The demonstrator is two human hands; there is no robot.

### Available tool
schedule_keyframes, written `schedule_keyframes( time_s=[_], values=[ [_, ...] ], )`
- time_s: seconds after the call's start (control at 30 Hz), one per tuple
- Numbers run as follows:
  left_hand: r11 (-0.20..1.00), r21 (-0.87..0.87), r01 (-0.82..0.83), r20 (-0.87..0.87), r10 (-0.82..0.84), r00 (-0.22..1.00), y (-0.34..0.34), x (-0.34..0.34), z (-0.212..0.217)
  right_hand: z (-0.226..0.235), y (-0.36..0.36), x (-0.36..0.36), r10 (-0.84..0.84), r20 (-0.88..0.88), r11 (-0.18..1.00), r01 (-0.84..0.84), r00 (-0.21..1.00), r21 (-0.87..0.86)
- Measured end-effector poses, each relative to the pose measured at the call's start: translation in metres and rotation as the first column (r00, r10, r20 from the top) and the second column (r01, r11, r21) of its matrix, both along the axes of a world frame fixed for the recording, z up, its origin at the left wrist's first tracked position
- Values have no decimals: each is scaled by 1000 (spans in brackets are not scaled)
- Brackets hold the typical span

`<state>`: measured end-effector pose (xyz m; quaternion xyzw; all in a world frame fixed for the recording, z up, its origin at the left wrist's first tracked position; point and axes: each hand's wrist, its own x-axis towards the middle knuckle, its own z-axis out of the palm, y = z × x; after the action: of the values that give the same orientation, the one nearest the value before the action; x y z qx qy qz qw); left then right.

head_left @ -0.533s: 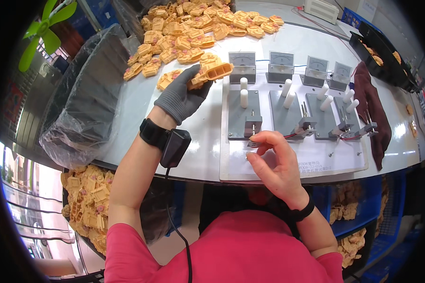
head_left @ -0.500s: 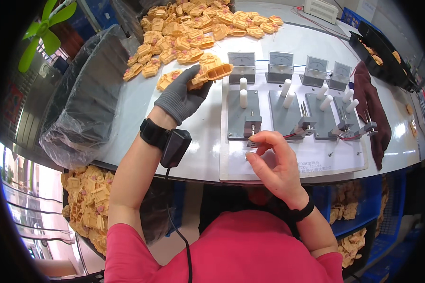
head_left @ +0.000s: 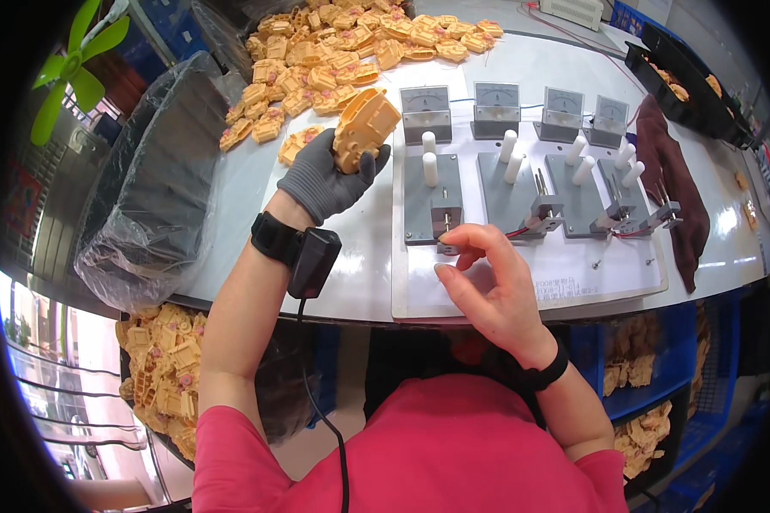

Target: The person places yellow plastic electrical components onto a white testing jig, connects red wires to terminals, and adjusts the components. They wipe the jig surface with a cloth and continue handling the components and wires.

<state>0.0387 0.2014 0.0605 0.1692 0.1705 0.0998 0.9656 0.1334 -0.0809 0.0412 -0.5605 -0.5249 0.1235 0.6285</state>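
Plastic, we judged, made up the yellow-tan housing [head_left: 365, 128], so it would probably have handled light and stiff, neither soft nor heavy, though its thinner edges might have chipped if dropped; its broad side walls looked the surest place to take hold. It was tilted above the table [head_left: 250, 197], in our gloved left hand [head_left: 327, 178], which was closed around its lower end. Our bare right hand [head_left: 494, 295] gripped nothing: thumb and forefinger stood parted, the forefinger at the small metal pin [head_left: 447, 221] of the leftmost grey fixture [head_left: 418, 215], and we could not tell whether it touched. Behind the white pegs [head_left: 430, 171] stood a row of four dial meters [head_left: 424, 101]. White and glossy, the table bore a loose heap of similar housings [head_left: 321, 77] at its far left and a dark red cloth [head_left: 672, 188] at the right. Around us were a plastic-lined bin [head_left: 141, 218] to the left, a green fan [head_left: 71, 65] above it, and a blue shelf [head_left: 674, 355] below the table.
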Motion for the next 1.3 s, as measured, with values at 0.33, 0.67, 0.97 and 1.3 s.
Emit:
schedule_keyframes(
  time_s=[0.33,0.67,0.97,1.3],
  values=[
    [223,964,-148,-14,596,803,-37,19,23,1,0,1,7,-7,1000,-7,1000,21],
    [-757,654,7,288,258,922,-85,18,53,1,-1,3,25,-4,999,-25,1000,27],
    [-648,753,115,-58,109,992,-99,5,59,-2,0,4,30,30,998,-32,999,58],
    [-323,911,257,-178,255,950,-45,3,40,-3,-3,-2,-208,58,975,201,976,99]
  ],
)
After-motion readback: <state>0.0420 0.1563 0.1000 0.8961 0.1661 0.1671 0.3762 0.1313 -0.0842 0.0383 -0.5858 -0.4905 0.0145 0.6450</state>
